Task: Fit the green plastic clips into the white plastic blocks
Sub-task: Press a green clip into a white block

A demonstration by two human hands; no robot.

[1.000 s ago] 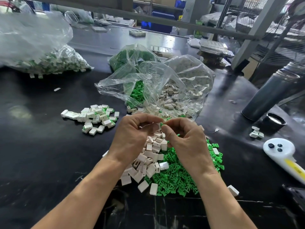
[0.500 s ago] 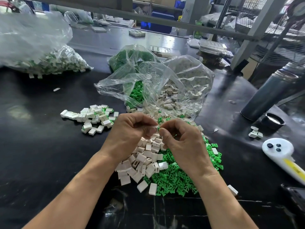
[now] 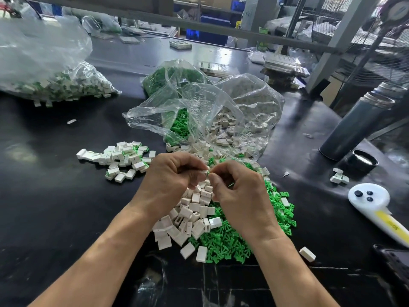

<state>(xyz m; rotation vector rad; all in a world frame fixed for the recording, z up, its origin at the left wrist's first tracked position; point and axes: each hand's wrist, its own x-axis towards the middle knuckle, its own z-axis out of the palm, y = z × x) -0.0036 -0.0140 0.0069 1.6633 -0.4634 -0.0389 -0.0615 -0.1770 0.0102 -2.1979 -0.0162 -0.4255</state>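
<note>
Head view: black glossy worktable (image 3: 55, 207), scuffed, reflecting light; cluttered workshop behind it with a metal frame, shelving, blue bins and a wire fan guard at the far right. Landmark = the loose heap of white blocks (image 3: 188, 220) at table centre. Left hand (image 3: 170, 180) and right hand (image 3: 239, 191) meet just above the heap, both with fingers curled: the left pinches a white block (image 3: 205, 173), the right pinches a green clip (image 3: 209, 172) at the block's edge; can't tell how far it's seated. Green clips pile (image 3: 230, 247) touches the heap on its right and near side. Small cluster of assembled blocks (image 3: 124, 158) left of the heap. Open clear bags (image 3: 205, 111) of clips and blocks just behind the heap. A fuller bag (image 3: 44, 69) sits far behind-left. Grey flask (image 3: 356, 125), its black cap (image 3: 363, 162) and a white controller (image 3: 374, 204) sit well right of the heap.
</note>
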